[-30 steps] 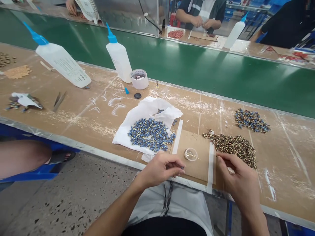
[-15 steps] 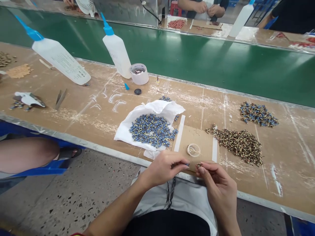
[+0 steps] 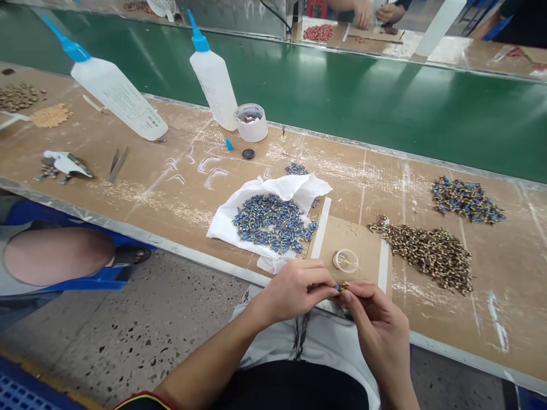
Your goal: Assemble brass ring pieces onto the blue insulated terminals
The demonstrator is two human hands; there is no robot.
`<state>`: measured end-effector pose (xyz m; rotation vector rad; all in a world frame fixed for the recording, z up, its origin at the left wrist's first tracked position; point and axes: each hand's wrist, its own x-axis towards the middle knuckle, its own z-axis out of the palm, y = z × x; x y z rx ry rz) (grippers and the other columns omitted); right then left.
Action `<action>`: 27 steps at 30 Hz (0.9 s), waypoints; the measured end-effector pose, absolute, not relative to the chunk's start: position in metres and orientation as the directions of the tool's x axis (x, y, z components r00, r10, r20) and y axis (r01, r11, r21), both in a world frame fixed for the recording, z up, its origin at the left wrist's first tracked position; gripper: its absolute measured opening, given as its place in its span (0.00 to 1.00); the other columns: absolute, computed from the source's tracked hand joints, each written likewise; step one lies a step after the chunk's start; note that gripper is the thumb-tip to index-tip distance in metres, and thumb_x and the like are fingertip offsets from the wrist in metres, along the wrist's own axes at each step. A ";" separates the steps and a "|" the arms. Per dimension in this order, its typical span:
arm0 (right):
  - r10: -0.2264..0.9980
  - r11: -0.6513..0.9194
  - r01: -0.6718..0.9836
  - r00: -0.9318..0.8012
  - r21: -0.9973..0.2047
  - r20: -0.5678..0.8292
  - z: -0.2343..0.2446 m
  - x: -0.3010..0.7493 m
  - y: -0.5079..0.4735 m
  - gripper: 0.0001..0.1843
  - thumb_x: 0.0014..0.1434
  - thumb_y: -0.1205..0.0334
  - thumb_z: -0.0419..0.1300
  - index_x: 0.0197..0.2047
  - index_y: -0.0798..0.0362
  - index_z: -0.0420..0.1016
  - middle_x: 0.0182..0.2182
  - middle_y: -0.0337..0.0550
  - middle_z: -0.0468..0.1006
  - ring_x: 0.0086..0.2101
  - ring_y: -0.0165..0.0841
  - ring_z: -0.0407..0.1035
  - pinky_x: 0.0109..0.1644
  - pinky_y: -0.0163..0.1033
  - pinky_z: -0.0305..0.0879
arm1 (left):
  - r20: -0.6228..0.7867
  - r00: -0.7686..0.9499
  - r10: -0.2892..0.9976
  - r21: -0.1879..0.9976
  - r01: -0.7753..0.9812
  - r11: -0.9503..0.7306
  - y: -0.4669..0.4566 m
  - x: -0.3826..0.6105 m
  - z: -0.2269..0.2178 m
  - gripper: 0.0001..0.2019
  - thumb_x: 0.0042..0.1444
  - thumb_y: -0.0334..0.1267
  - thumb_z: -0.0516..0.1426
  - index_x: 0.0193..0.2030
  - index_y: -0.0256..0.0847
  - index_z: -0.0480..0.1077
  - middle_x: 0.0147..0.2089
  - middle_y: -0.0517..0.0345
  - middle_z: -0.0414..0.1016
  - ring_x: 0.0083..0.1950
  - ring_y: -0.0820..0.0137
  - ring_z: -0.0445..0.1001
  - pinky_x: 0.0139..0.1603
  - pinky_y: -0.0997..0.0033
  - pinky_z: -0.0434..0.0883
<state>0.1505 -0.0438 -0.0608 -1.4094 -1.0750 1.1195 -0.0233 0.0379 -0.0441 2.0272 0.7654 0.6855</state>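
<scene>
Near the table's front edge, my left hand (image 3: 301, 288) pinches a small blue piece (image 3: 337, 288) between thumb and fingertips. My right hand (image 3: 378, 316) pinches a small brown and cream piece (image 3: 343, 287), and the two pieces meet end to end. Just beyond my fingers a small clear cup (image 3: 342, 257) with a bent wire in it stands on a cardboard pad (image 3: 359, 242). Left of the pad lies a heap of small blue and yellow pieces (image 3: 265, 222) on white paper (image 3: 220, 219). Right of it is a pile of brown and cream pieces (image 3: 431, 253).
Mixed blue and brown pieces (image 3: 465, 199) lie at the far right. Two white bottles (image 3: 216, 85) with blue nozzles, a tape roll (image 3: 251, 128) and tweezers (image 3: 118, 165) are at the left. A green belt (image 3: 342, 97) runs behind. A co-worker's hands (image 3: 376, 12) show across it.
My hands have come together, so the blue piece and the brown piece, held apart before, now touch. The whole view has shifted slightly.
</scene>
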 end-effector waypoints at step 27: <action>0.993 0.000 0.373 -0.110 -0.928 -0.045 -0.049 0.153 -0.034 0.14 0.66 0.63 0.55 0.27 0.51 0.61 0.25 0.36 0.65 0.26 0.29 0.60 0.30 0.34 0.57 | 0.215 0.777 0.592 0.656 0.334 -0.677 0.036 -0.028 -0.055 0.09 0.62 0.31 0.52 0.29 0.38 0.66 0.31 0.57 0.68 0.32 0.70 0.67 0.32 0.71 0.63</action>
